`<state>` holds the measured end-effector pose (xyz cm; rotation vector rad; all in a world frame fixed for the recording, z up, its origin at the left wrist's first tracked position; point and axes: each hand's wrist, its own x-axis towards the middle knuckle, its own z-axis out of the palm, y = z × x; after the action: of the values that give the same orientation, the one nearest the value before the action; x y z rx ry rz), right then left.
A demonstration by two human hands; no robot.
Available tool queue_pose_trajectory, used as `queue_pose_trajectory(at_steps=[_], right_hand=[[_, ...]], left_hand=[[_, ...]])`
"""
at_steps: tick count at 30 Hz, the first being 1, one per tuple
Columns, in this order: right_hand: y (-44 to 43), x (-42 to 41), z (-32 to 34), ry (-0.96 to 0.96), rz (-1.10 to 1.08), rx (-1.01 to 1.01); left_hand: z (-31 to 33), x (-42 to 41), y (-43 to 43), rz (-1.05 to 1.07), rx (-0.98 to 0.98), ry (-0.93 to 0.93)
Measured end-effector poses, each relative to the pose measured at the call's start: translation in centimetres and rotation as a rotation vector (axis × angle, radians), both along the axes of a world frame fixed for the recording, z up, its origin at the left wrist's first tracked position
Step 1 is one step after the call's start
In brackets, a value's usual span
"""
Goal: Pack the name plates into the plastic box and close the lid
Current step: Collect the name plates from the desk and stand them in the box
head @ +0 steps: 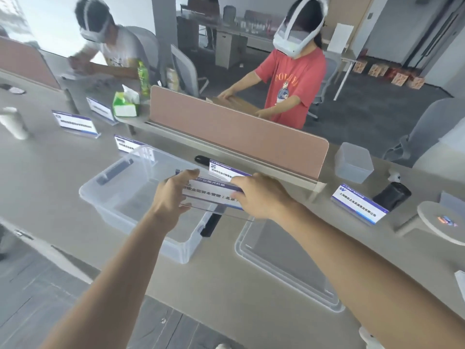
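Two hands are clamped on one name plate (212, 195): the left hand (173, 195) is closed over its left end and the right hand (261, 195) over its right end. The plate is a clear acrylic stand with a white card, a blue band along the top and dark printed characters; it is held above the right part of the plastic box (141, 197), clear of the desk (50, 177).

The box is transparent, open and lies near the middle of the desk, with a dark latch at each short end. Its clear lid (284, 263) is laid flat on the desk just right of the box, toward the near edge.

Further name plates are stood on the desk: one (227, 171) just behind the held plate, one (129, 144) behind the box's far wall, two (75, 123) toward the far left, and one (358, 204) near the right edge. A small clear container (353, 162) and a black cylinder (392, 195) are placed at the right. A pink divider (236, 129) runs along the far edge, beyond which two people with white headsets are seen.
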<state>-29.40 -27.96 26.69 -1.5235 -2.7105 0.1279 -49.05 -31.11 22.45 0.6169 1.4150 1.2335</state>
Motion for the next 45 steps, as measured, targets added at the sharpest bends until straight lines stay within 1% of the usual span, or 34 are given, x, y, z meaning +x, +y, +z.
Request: queue_pose_trajectory(at_steps=[2, 3, 5, 8, 9, 12, 13, 14, 16, 20, 24, 29, 32, 35, 40, 45], right_hand=[[1.1, -0.6, -0.1, -0.008, 0.04, 0.021], [1.8, -0.9, -0.2, -0.005, 0.064, 0.037], [3.4, -1.3, -0.3, -0.01, 0.127, 0.066], [5.8, -2.7, -0.7, -0.078, 0.256, 0.109], [6.5, -3.4, -0.9, -0.103, 0.305, 0.131], [8.1, -5.4, -1.2, -0.121, 0.431, 0.209], [8.4, -6.1, -1.1, -0.119, 0.469, 0.226], [8.8, -6.8, -1.1, -0.118, 0.503, 0.238], [9.4, -8.4, -1.0, -0.108, 0.549, 0.245], [10.5, -11.7, -1.2, -0.101, 0.598, 0.193], [11.8, -15.6, -2.4, -0.113, 0.598, 0.144], [13.1, -21.3, -3.3, 0.02, 0.575, 0.128], [13.4, -24.9, -3.2, -0.003, 0.561, 0.123], [14.0, -27.8, -3.3, -0.033, 0.556, 0.065], [16.0, -29.5, -5.3, -0.086, 0.517, 0.002], [19.4, -30.2, -8.7, -0.059, 0.557, -0.103]], left_hand=[[0.2, -1.0, 0.0, -0.034, -0.038, -0.005], [0.2, -1.6, 0.2, -0.069, -0.03, 0.057], [0.5, -2.7, 0.4, -0.115, 0.025, 0.263], [0.8, -4.8, 1.2, -0.097, 0.094, 0.582], [1.2, -5.2, 1.4, -0.157, 0.107, 0.711], [2.1, -5.8, 2.4, -0.459, 0.033, 1.24], [2.3, -5.8, 2.7, -0.514, 0.021, 1.368], [2.4, -5.9, 2.8, -0.542, 0.004, 1.451], [1.8, -6.7, 3.2, -0.548, -0.019, 1.531], [-0.1, -9.4, 3.4, -0.493, -0.126, 1.48], [-1.4, -12.1, 3.4, -0.445, -0.121, 1.48], [-1.5, -17.7, 4.7, -0.419, -0.155, 1.444], [-1.7, -21.1, 5.3, -0.416, -0.129, 1.422], [-2.1, -23.3, 5.6, -0.419, -0.141, 1.368], [-4.4, -24.6, 6.9, -0.448, -0.166, 1.261], [-6.8, -24.9, 9.4, -0.465, -0.203, 1.215]])
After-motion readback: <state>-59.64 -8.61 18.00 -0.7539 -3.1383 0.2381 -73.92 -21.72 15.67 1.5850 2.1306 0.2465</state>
